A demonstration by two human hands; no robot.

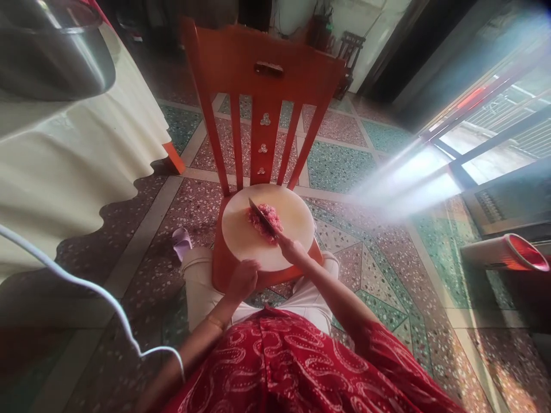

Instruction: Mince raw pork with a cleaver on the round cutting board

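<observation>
A round pale cutting board (pixel 232 238) lies on the seat of a reddish-brown wooden chair (pixel 224 278) in front of me. Near its middle sits a small heap of minced pink meat (pixel 272 215). My right hand (pixel 293 249) is closed around the handle of a kitchen knife (pixel 262 217), whose dark blade lies slantwise across the meat, tip toward the far left. At the near left edge of the board is my left hand (pixel 244 278), fingers curled against the rim; the undersides of those fingers are hidden.
The chair's slatted backrest (pixel 269 74) rises behind the board. To the left, a cloth-covered table (pixel 124 120) carries a large metal pot (pixel 55 63). A white cable (pixel 86 282) crosses the lower left. A purple slipper (pixel 182 243) and a bin (pixel 491 252) are on the floor.
</observation>
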